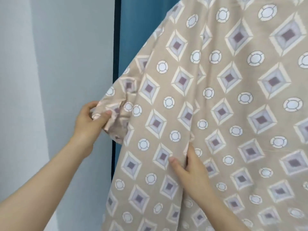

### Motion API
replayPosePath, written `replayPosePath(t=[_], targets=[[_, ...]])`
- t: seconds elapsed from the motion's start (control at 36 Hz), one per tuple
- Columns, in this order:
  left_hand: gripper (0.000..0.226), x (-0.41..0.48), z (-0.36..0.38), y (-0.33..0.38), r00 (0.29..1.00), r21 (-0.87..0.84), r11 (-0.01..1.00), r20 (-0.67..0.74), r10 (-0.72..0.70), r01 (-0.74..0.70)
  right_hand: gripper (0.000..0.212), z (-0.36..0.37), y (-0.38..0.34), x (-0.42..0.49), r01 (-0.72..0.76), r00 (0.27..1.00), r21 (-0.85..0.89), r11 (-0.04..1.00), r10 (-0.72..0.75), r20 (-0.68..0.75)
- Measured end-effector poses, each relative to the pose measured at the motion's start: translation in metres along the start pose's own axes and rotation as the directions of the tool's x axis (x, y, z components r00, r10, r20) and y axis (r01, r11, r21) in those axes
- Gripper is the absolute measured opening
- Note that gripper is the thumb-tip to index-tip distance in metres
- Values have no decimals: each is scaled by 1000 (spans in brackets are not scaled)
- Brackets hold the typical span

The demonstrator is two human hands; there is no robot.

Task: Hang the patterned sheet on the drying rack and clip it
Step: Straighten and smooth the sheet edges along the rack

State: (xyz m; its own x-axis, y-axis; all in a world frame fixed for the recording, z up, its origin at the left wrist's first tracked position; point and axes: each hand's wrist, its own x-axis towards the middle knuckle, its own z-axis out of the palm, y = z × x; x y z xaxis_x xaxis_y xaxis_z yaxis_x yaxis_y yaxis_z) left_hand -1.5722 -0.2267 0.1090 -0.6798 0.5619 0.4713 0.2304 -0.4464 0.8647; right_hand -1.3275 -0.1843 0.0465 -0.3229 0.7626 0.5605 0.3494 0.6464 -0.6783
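- Left hand (pixel 88 120) curls tight round a bunched corner of the patterned sheet (pixel 233 97), drawing it outward to spread the cloth.
- Right hand (pixel 191 170), lower and to its right, pinches a vertical fold, likely to smooth it.
- The sheet hangs from above both hands; the rack is out of view.

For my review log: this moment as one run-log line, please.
patterned sheet: hanging, top out of frame | left hand: grips bunched edge | right hand: pinches a fold | clipping: not visible
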Motion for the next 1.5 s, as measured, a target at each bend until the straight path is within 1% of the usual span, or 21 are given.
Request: replayPosePath(t=[0.08,0.19,0.25,0.31,0.39,0.47,0.53,0.58,0.64,0.75,0.83,0.94,1.0,1.06,1.14,1.19,1.31,1.36,1.42,1.44,1.5], targets=[[13,-15,-20,-9,997,43,999,70,-21,18,41,12,0,-9,-59,997,93,994,53,62],[21,-17,-44,10,973,-240,968,-229,16,-72,40,26,-5,-21,-119,989,181,976,101,106],[22,-15,-49,20,996,-414,908,-92,22,-58,35,29,-5,-23,-128,988,210,969,105,117],[48,-16,-49,23,984,-503,863,168,55,38,29,34,-9,-22,-157,983,221,963,131,128],[92,10,-86,12,923,-390,894,379,-64,221,18,83,-40,-6,-158,983,207,966,134,125],[44,21,-93,8,958,-205,964,263,-112,169,13,93,-58,5,-134,990,257,957,115,87],[18,31,-93,11,990,-293,947,86,-112,132,14,93,-60,14,-110,994,257,960,105,36],[20,41,-97,17,995,-505,860,-18,-100,77,16,93,-63,21,-90,996,235,968,92,2],[38,43,-97,21,987,-616,773,137,-83,151,17,95,-63,25,-84,996,220,972,91,-24],[39,33,-84,-6,785,-205,887,574,-233,413,16,104,-65,26,-87,993,181,980,100,-62],[30,44,-77,-32,814,-68,939,522,-255,337,20,109,-66,28,-99,985,169,981,121,-126],[38,100,-87,-41,928,-519,780,303,-215,350,13,123,-66,28,-139,955,165,977,176,-239],[38,122,-95,-44,894,-665,603,385,-229,441,8,133,-70,28,-168,933,163,972,210,-293],[33,120,-100,-51,759,-472,645,591,-274,601,11,144,-74,29,-193,906,137,972,230,-355],[26,100,-99,-75,553,86,858,732,-399,506,12,154,-80,28,-234,862,108,966,258,-435],[20,102,-95,-92,594,106,866,686,-419,489,7,156,-82,24,-272,840,97,957,285,-462],[11,134,-91,-102,742,-350,708,562,-365,613,10,160,-84,14,-344,809,58,937,327,-488],[17,135,-90,-115,664,-287,679,637,-392,676,12,164,-83,12,-376,797,50,925,350,-492],[26,121,-94,-127,457,71,785,779,-429,616,10,167,-81,11,-392,780,70,917,372,-503],[26,115,-96,-132,417,172,814,789,-451,555,12,168,-82,10,-394,776,75,916,375,-507],[16,118,-98,-135,544,82,818,709,-449,569,11,166,-84,8,-409,770,62,910,381,-512]])
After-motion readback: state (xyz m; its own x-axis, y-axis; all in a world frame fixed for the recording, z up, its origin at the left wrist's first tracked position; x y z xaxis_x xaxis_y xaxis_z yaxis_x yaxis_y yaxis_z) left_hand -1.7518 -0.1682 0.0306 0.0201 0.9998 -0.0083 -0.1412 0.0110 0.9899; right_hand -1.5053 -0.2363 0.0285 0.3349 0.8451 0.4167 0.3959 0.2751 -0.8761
